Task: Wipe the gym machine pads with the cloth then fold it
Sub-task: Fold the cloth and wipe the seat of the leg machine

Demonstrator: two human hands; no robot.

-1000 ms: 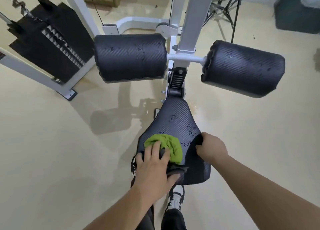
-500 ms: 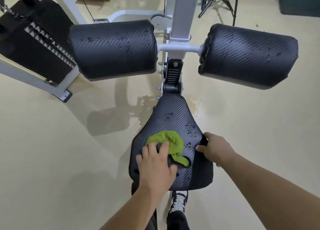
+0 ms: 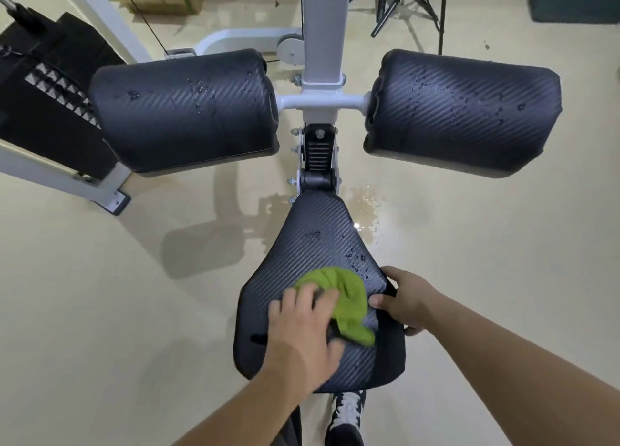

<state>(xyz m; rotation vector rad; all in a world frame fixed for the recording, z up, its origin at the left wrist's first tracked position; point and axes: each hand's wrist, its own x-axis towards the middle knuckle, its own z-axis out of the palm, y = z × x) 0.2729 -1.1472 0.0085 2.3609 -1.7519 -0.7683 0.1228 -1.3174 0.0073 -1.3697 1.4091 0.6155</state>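
A bunched green cloth (image 3: 349,303) lies on the black seat pad (image 3: 315,241) of the white gym machine. My left hand (image 3: 302,331) presses the cloth onto the pad with fairly straight fingers laid over it. My right hand (image 3: 404,299) grips the seat's right edge, thumb on top and fingers curled round the rim. Water drops sit on the seat ahead of the cloth. Farther up, the left roller pad (image 3: 188,110) and the right roller pad (image 3: 459,110) also carry drops.
The white upright post (image 3: 323,26) rises between the rollers. A black weight stack (image 3: 43,86) stands at far left. A black tripod (image 3: 409,6) stands behind, a small puddle (image 3: 369,207) lies on the beige floor, and my shoe (image 3: 347,415) is under the seat.
My left hand has slid the cloth a little forward and to the right across the seat. The camera has moved closer. My right hand has kept its grip on the seat edge.
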